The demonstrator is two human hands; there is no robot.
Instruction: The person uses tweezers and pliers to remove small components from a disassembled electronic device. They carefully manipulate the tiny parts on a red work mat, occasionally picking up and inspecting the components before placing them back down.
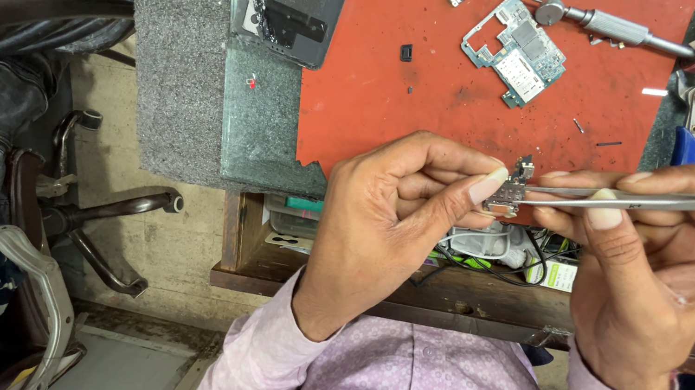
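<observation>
Left hand [390,221]: fingers pinched shut on small circuit board [511,190].
Right hand [660,266]: closed around metal tweezers [648,200], tips touching board.

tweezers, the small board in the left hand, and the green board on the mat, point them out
tweezers [648,199], head view, on the shaft
small board [513,190], head view, on its middle
green board [515,49], head view, on its middle

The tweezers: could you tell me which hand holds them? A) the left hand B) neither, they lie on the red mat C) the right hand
C: the right hand pinches the metal tweezers, their tips at the small circuit board held by the left hand.
</observation>
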